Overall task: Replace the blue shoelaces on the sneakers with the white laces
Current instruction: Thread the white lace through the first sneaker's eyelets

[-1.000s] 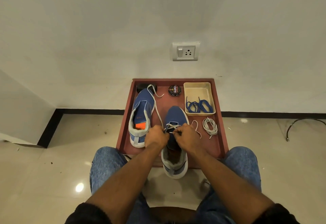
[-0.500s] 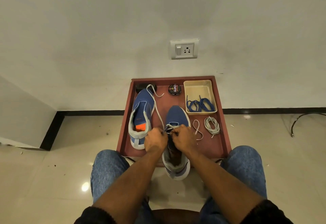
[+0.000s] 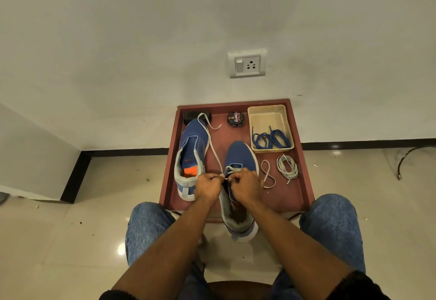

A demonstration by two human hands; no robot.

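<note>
Two blue sneakers sit on a reddish-brown tray (image 3: 304,181). The right sneaker (image 3: 238,155) lies in the middle with its heel over the tray's front edge. My left hand (image 3: 207,185) and my right hand (image 3: 245,185) meet over its eyelets, each pinching the white lace (image 3: 213,148) threaded there. One long end of that lace runs up past the left sneaker (image 3: 192,148), which has no lace. The blue laces (image 3: 270,139) lie in a beige basket (image 3: 269,113). A second white lace (image 3: 287,166) lies coiled to the right.
A round black shoe-polish tin (image 3: 235,118) and a black object (image 3: 190,116) sit at the tray's back. The tray stands against a white wall with a socket (image 3: 247,63). My knees in jeans flank the tray. A dark cable (image 3: 410,158) lies on the floor at right.
Both hands have stayed at the right sneaker's eyelets, with small finger movements on the white lace. The view has shifted slightly.
</note>
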